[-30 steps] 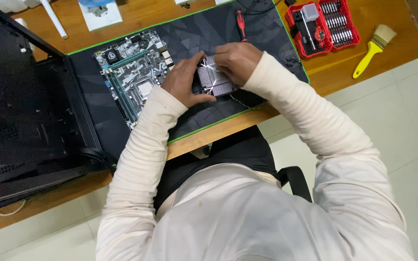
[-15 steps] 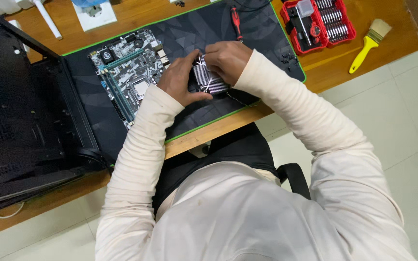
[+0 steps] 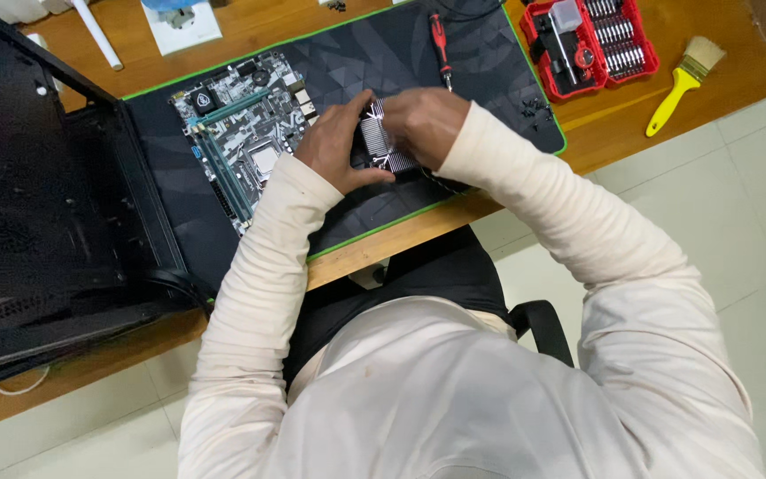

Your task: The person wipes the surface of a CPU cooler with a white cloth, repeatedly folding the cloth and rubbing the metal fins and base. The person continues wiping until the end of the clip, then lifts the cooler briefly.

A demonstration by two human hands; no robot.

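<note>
Since the earlier frame both hands have stayed clamped on the finned metal heatsink [image 3: 381, 142], which sits slightly further from the motherboard than half a second ago; view has shifted a little, nothing else on the surface has moved

Left to right:
- Black computer case [image 3: 37, 222] lies open at the far left, overhanging the wooden surface [image 3: 250, 31] on its near edge
- White tube [image 3: 97, 37] near the top left, beside a white box with a blue item on it [image 3: 183, 27]
- Dark mat with green edging [image 3: 489, 80] covers the middle of the surface
- Motherboard [image 3: 241, 133] lies flat on the mat's left part, just right of the case, long slots running diagonally
- Left hand [image 3: 334, 146] curled around the heatsink's left side, thumb on the near edge, fingers over the far edge; gripping it
- Heatsink held between the two hands, over the mat, just right of the motherboard and apart from it; cannot tell whether it rests on the mat or is lifted
- Right hand [image 3: 423, 124] closed over the heatsink's right and top side, fingers bent down onto the fins; gripping it
- Red-handled screwdriver [image 3: 440, 44] lies on the mat beyond the right hand
- Small dark screws [image 3: 535, 108] scattered at the mat's right edge
- Red bit-set case [image 3: 589, 44] open on the wood, top right
- Yellow-handled brush [image 3: 683, 82] furthest right, tilted, bristles away from the person
</note>
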